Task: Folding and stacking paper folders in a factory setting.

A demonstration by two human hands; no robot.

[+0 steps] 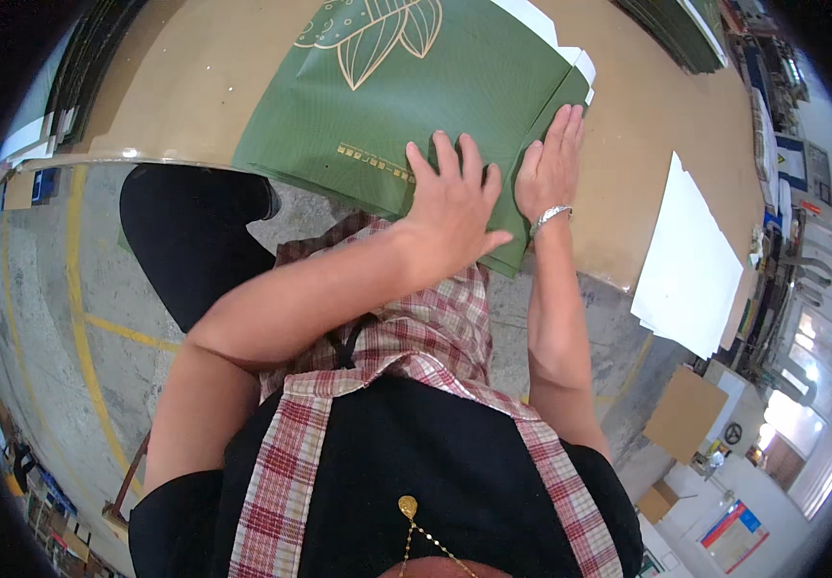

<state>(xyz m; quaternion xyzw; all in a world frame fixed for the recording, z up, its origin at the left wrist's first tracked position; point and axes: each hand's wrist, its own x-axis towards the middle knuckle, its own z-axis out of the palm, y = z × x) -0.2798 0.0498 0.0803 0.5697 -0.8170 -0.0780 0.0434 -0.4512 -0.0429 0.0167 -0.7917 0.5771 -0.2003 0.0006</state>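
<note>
A green printed card sheet point(377, 125) with gold leaf outlines and a line of gold print lies on the table, its near edge jutting over the table's front. White tabs show along its far right edge. My left hand point(454, 207) rests on the sheet near its front right corner, fingers spread and palm down. Along the sheet's narrow right-hand strip lies my right hand point(549, 169), its fingers stretched out side by side and pressing on the fold. More layers seem to lie beneath the sheet, but how many I cannot tell. Neither hand grips anything.
The brown table point(184, 87) curves round in front of me. A white card sheet point(690, 260) hangs over its edge at the right. Dark green stacks stand at the far right point(671, 34) and far left point(83, 72). A brown cardboard piece point(686, 414) is lower right.
</note>
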